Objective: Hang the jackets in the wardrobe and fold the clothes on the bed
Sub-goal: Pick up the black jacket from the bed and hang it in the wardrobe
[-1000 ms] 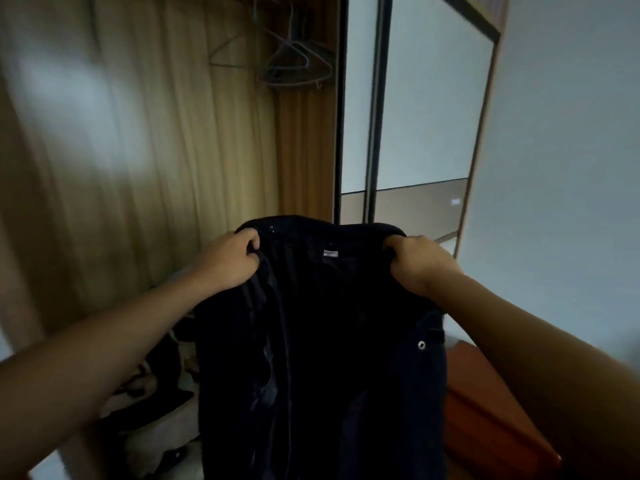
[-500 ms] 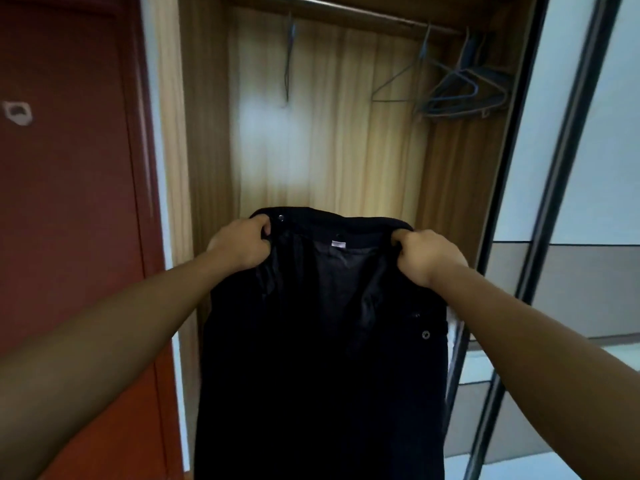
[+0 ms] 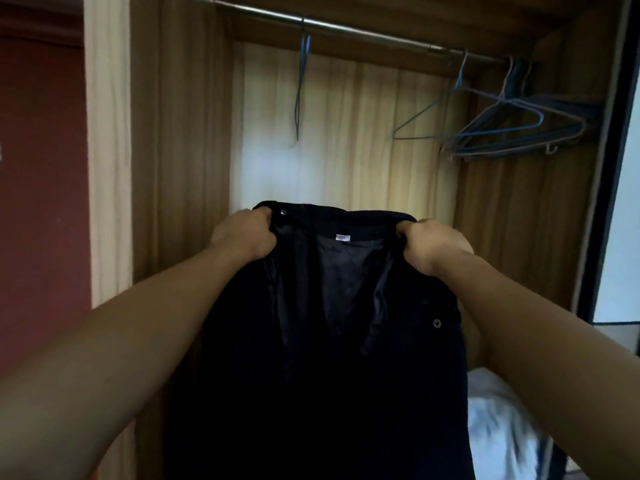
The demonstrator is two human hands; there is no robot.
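jacket [image 3: 325, 341]: black, plain | hangers [image 3: 512, 126]: blue | wardrobe [image 3: 363, 133]: tan wood grain | door [image 3: 41, 168]: dark red

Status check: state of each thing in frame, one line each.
jacket: held up by its collar, front open, not on a hanger.
left hand: grips the collar's left end.
right hand: grips the collar's right end.
wardrobe: open.
lone hanger: empty, on the rail.
bunched hangers: empty, at the rail's right end.

Illegible white tag [image 3: 343, 237] on jacket [image 3: 311, 393]
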